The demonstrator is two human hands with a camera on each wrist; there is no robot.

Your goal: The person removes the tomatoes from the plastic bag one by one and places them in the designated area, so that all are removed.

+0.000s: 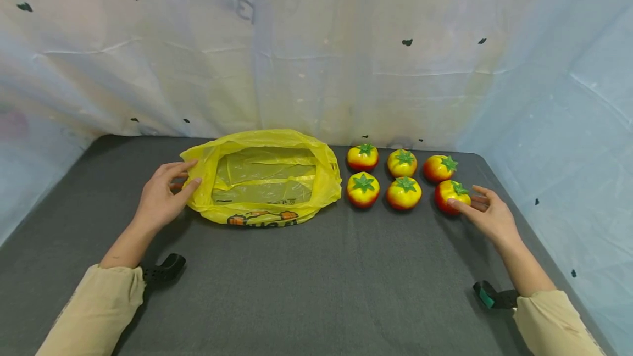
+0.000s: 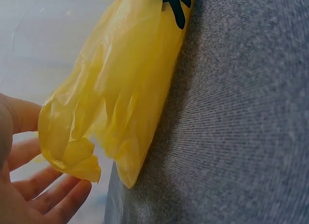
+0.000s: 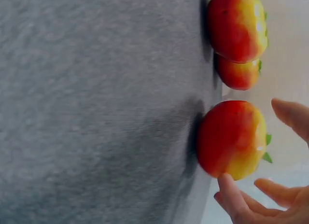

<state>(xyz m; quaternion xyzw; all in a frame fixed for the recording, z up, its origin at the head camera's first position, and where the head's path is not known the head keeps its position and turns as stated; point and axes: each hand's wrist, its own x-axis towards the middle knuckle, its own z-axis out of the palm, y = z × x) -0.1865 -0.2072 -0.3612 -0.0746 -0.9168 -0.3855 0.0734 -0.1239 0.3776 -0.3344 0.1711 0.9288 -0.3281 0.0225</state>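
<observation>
An open yellow plastic bag (image 1: 326, 180) lies on the dark table with its mouth facing up. My left hand (image 1: 165, 191) is at the bag's left edge, thumb and fingers spread around the loose film. In the left wrist view, the crumpled bag corner (image 2: 72, 151) lies between the thumb and the relaxed fingers. At the right, my right hand (image 1: 487, 216) reaches around a red-and-yellow toy tomato (image 1: 445, 202) with a green leafy top. One fingertip meets this tomato (image 3: 231, 137) in the right wrist view, while the thumb stands apart from it.
Several more toy tomatoes, such as the front-left one (image 1: 362, 194), stand in two rows between the bag and my right hand. A pale sheet wall (image 1: 316, 70) rises behind the grey table (image 1: 316, 284), with another sheet (image 1: 583, 153) on the right.
</observation>
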